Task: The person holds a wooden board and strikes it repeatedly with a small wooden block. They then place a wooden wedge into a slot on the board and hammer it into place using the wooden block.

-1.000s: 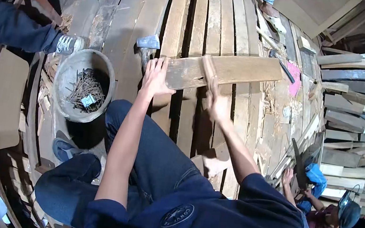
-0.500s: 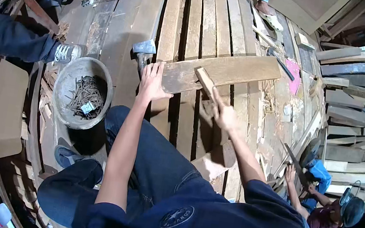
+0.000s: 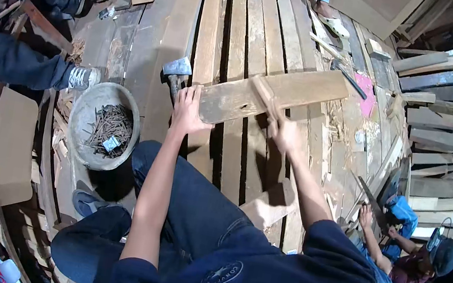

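Plank [image 3: 272, 94] pinned across the floorboards, hammer on it!

Left hand [image 3: 188, 110] lies flat on the plank's near-left end, fingers stretched forward and close together, pressing it down. Right hand [image 3: 285, 134] is wrapped in a fist around the wooden handle of a hammer [image 3: 264, 93], whose upper end sits against the plank's middle. The plank runs crosswise over the long floorboards [image 3: 240, 19], tilted up toward the right. An axe head [image 3: 178, 67] rests just beside the left fingertips, and a round basin of nails [image 3: 103, 125] sits near the left knee. Lower right, another person [image 3: 415, 260] crouches with a saw [image 3: 371, 203].
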Available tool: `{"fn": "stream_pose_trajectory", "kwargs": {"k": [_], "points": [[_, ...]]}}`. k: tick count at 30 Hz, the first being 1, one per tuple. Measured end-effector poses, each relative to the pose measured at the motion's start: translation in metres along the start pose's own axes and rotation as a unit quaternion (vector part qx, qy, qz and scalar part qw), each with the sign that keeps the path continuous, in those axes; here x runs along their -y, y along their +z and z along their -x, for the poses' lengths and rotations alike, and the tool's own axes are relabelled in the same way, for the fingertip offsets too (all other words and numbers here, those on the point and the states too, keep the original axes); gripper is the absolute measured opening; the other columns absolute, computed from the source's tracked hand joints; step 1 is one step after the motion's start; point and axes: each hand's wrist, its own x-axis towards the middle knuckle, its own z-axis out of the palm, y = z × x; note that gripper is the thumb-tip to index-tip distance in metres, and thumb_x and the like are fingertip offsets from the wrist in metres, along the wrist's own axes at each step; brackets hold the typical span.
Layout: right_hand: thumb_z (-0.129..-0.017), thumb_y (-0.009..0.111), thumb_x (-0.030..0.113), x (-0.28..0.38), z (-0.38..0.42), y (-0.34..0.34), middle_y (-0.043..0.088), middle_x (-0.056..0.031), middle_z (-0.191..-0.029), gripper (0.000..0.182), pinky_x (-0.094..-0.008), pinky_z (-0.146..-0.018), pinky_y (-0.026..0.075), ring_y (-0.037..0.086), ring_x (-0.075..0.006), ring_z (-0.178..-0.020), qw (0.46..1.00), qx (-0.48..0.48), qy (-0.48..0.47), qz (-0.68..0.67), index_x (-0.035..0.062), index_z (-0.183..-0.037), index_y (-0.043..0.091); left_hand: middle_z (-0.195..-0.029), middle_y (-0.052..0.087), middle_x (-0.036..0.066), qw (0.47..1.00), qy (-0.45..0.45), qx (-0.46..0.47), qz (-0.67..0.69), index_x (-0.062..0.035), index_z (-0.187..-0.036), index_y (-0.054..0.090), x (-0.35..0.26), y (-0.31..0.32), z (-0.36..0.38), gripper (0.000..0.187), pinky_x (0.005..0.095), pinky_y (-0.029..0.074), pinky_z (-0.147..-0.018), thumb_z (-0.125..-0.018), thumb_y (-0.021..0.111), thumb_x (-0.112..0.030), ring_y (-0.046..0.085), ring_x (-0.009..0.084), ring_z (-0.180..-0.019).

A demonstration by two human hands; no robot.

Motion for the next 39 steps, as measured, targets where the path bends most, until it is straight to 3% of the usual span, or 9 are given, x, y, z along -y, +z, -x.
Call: {"fn": "stream_pose_trajectory", "kwargs": {"k": [2, 6, 11, 18, 22, 24, 30, 34, 39], "points": [[-0.101, 0.054, 0.030, -0.009, -0.023, -0.017, 0.067, -0.0342, -0.081, 0.067, -0.0595, -0.067, 0.055, 0.068, -0.0506, -0.076, 0.988, -0.023, 0.154, 0.021, 0.0280, -0.161, 0.025, -0.139, 0.049, 0.018, 1.000, 0.011, -0.005, 0.000, 0.0023, -0.145, 0.041, 0.001, -0.001, -0.002, 0.128, 0.0510, 0.033, -0.114, -0.040, 0.096, -0.047, 0.043, 0.0384, -0.128], [-0.099, 0.057, 0.023, -0.013, -0.028, 0.013, 0.066, -0.0349, -0.079, 0.070, -0.0593, -0.065, 0.054, 0.066, -0.0519, -0.068, 0.987, -0.144, 0.071, -0.025, 0.0245, -0.161, 0.026, -0.138, 0.049, 0.018, 0.999, 0.017, -0.028, 0.013, 0.0015, -0.144, 0.042, 0.004, 0.003, -0.001, 0.128, 0.0508, 0.033, -0.115, -0.039, 0.098, -0.045, 0.043, 0.0391, -0.129], [-0.095, 0.059, 0.021, 0.048, 0.029, 0.013, 0.068, -0.0296, -0.080, 0.071, -0.0549, -0.073, 0.057, 0.070, -0.0453, -0.075, 0.994, 0.072, -0.042, 0.075, 0.0360, -0.159, 0.032, -0.143, 0.046, 0.018, 1.000, -0.007, 0.003, 0.023, -0.0004, -0.146, 0.039, 0.006, 0.004, -0.001, 0.125, 0.0517, 0.030, -0.118, -0.043, 0.096, -0.042, 0.040, 0.0396, -0.134], [-0.101, 0.057, 0.031, -0.019, -0.047, -0.018, 0.069, -0.0328, -0.090, 0.061, -0.0569, -0.071, 0.055, 0.068, -0.0507, -0.082, 0.984, -0.078, 0.158, 0.018, 0.0280, -0.158, 0.036, -0.143, 0.047, 0.019, 1.000, -0.003, 0.007, 0.015, 0.0021, -0.147, 0.039, 0.004, 0.000, -0.002, 0.127, 0.0502, 0.028, -0.120, -0.043, 0.097, -0.043, 0.041, 0.0393, -0.133], [-0.093, 0.059, 0.019, 0.022, 0.008, 0.021, 0.067, -0.0327, -0.091, 0.072, -0.0575, -0.073, 0.056, 0.068, -0.0498, -0.076, 0.986, -0.048, -0.085, -0.135, 0.0333, -0.159, 0.033, -0.145, 0.044, 0.018, 1.000, -0.001, -0.003, 0.020, -0.0005, -0.148, 0.037, 0.009, 0.010, 0.000, 0.128, 0.0534, 0.027, -0.119, -0.043, 0.096, -0.044, 0.039, 0.0400, -0.136], [-0.095, 0.059, 0.022, 0.035, 0.020, -0.001, 0.068, -0.0313, -0.090, 0.069, -0.0563, -0.072, 0.057, 0.069, -0.0486, -0.076, 0.996, 0.082, -0.013, 0.034, 0.0354, -0.158, 0.034, -0.144, 0.045, 0.019, 1.000, -0.006, 0.003, 0.014, 0.0002, -0.148, 0.037, 0.006, 0.006, -0.002, 0.128, 0.0526, 0.029, -0.118, -0.043, 0.096, -0.044, 0.040, 0.0402, -0.135], [-0.100, 0.058, 0.025, -0.018, -0.043, -0.013, 0.067, -0.0348, -0.086, 0.062, -0.0550, -0.066, 0.058, 0.070, -0.0483, -0.077, 0.989, -0.104, 0.107, -0.006, 0.0219, -0.157, 0.037, -0.142, 0.046, 0.019, 1.000, 0.005, -0.004, 0.014, 0.0015, -0.147, 0.037, 0.005, 0.005, 0.000, 0.129, 0.0514, 0.030, -0.117, -0.043, 0.096, -0.046, 0.041, 0.0408, -0.133], [-0.094, 0.062, 0.022, 0.018, -0.002, 0.035, 0.066, -0.0359, -0.087, 0.075, -0.0592, -0.074, 0.057, 0.068, -0.0509, -0.078, 0.995, -0.010, -0.065, -0.074, 0.0330, -0.160, 0.028, -0.143, 0.045, 0.018, 1.000, 0.005, -0.009, 0.015, 0.0003, -0.147, 0.037, 0.008, 0.009, 0.000, 0.129, 0.0509, 0.030, -0.117, -0.042, 0.096, -0.047, 0.040, 0.0404, -0.133], [-0.097, 0.059, 0.028, 0.003, -0.028, -0.010, 0.068, -0.0320, -0.081, 0.064, -0.0566, -0.071, 0.058, 0.069, -0.0485, -0.075, 0.998, -0.017, 0.052, -0.043, 0.0312, -0.157, 0.037, -0.143, 0.044, 0.019, 1.000, -0.002, 0.007, 0.022, 0.0006, -0.147, 0.039, 0.004, 0.002, 0.000, 0.126, 0.0513, 0.030, -0.117, -0.043, 0.095, -0.045, 0.040, 0.0405, -0.133]]}}
